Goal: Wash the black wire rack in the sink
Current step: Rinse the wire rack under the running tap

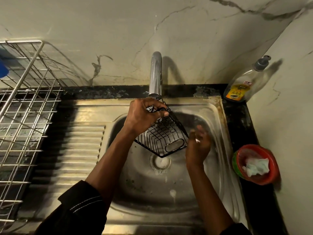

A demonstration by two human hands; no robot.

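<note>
Over the sink basin, right under the tap, the black wire rack hangs tilted, with its low corner pointing at the drain. The left hand has its fingers curled tight round the rack's top edge. The right hand is just beside the lower right corner with its fingers loose and apart and a dab of white foam on it. It's blurry, so I can't tell if it's actually touching the wires.

Handling-wise, I'd guess this thing is light and stiff, since one hand carries it fine. Thin coated wire gets slick once it's wet and soapy though, so the thicker rim is the place to hold, not the fine grid. The corners could probably snag a knuckle or clank on the steel.

Around it, a soap bottle stands in the back right corner of the counter. A red bowl with a pale cloth in it sits close by the sink's right edge. On the left, a big silver dish rack stands past the ribbed draining board.

The main thing in the way is the tap spout, which sits nearly on the rack's top edge, so turning the rack over needs a bit of care. That bowl is close enough to knock with an elbow too.
</note>
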